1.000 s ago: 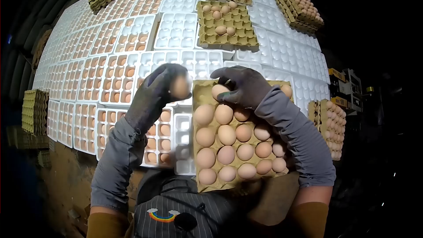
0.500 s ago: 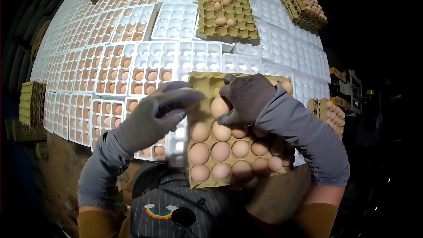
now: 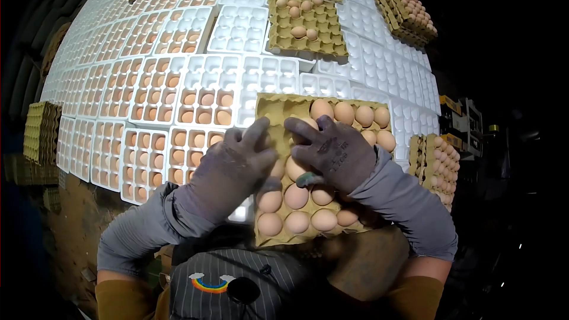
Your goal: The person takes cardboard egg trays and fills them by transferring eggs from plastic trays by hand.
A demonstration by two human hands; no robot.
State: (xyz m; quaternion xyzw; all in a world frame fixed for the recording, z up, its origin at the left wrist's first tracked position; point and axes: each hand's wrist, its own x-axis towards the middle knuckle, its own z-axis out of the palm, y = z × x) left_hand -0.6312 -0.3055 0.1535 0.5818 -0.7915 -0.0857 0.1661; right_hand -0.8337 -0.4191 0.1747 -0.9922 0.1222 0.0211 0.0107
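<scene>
A brown pulp egg tray point(image 3: 278, 106) rests in front of me with several brown eggs in its cups. My left hand point(image 3: 234, 169), in a grey glove, curls over the tray's left column. Its fingers and thumb close around an egg point(image 3: 276, 169), partly hidden. Beside it my right hand point(image 3: 338, 151), also gloved, bends its fingers over an egg point(image 3: 305, 125). The right thumb, with a greenish tip, touches another egg point(image 3: 295, 169) just below. Cups under both palms are hidden.
White egg trays point(image 3: 201, 74) cover the wide surface beyond, many holding eggs. A pulp tray point(image 3: 323, 21) with a few eggs lies ahead. Stacked egg-filled trays point(image 3: 406, 15) stand far right, more point(image 3: 438, 166) nearer right. Pulp tray stacks point(image 3: 41, 133) stand at the left.
My left hand has moved right and closed over the tray's left column. My right hand has shifted slightly down, uncovering eggs in the far row.
</scene>
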